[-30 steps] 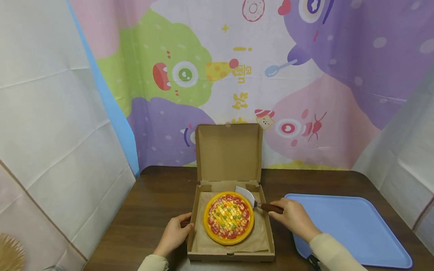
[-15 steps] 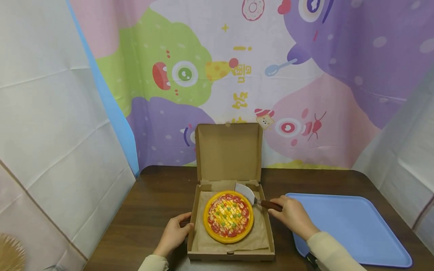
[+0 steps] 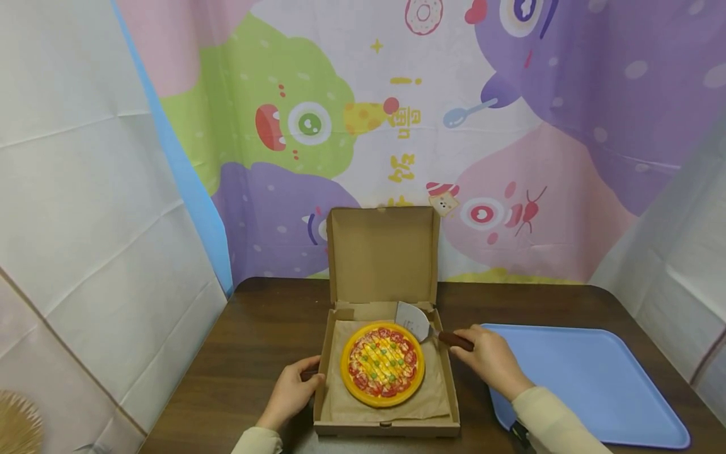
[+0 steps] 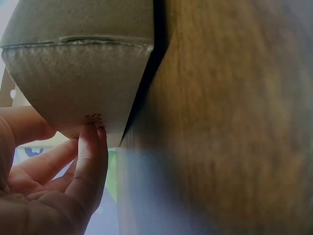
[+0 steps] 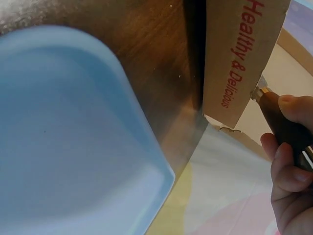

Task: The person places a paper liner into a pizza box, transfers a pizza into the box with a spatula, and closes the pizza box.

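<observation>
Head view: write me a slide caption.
Right hand holds a spatula at the far edge of a pizza in an open box; left hand touches the box's side.

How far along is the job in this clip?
Done, it seems: the box is open, its lid standing up. In hand: the right hand holds the spatula, its blade by the far right rim of the pizza; the left hand touches the box. Left, probably: lifting out the pizza, perhaps onto the blue tray.
</observation>
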### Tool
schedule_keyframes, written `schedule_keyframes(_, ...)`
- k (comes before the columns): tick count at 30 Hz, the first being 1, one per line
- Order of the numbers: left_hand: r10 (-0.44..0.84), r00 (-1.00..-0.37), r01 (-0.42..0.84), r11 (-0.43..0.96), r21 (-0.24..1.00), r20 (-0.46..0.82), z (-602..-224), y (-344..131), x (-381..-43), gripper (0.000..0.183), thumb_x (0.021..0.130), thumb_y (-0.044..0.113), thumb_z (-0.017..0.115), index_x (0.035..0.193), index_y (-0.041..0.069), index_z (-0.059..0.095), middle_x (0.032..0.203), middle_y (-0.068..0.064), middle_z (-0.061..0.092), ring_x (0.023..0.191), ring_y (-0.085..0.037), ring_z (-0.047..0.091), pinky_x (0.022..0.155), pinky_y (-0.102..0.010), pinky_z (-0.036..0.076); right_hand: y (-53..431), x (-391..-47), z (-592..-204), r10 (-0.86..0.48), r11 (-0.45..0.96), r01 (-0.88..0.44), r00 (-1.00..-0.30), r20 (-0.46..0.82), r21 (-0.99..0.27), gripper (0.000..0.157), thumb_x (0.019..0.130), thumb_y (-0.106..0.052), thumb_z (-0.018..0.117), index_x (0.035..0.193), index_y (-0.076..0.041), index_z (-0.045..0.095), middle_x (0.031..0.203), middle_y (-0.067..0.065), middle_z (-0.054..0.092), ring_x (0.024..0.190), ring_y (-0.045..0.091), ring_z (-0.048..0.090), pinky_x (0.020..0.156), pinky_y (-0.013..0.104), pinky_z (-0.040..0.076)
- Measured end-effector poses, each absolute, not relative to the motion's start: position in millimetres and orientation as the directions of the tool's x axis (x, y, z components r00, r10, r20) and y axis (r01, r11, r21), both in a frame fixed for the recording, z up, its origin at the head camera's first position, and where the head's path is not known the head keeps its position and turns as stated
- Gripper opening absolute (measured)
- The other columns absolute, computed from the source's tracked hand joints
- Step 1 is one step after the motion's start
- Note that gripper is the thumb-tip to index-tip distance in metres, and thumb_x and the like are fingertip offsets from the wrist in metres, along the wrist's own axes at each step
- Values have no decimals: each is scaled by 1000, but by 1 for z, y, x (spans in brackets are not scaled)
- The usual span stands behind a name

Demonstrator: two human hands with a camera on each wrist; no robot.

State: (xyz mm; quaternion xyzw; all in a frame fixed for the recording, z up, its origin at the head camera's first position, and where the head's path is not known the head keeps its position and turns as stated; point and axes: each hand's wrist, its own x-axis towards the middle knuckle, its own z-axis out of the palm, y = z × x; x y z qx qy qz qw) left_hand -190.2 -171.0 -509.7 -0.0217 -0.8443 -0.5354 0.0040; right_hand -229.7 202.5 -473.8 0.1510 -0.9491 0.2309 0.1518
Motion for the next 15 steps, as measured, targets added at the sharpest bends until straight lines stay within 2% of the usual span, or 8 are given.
schedule_keyframes(15, 30, -999, 35, 425, 905, 25, -511, -172, -191, 40, 87, 4, 66, 125, -10, 61, 109, -24, 70, 92, -27, 70, 71, -27, 57, 206, -233, -476, -209, 857, -384, -869, 449, -344, 32, 75, -16, 84, 103, -4, 75, 84, 4, 66, 64, 11, 55, 56, 29, 44)
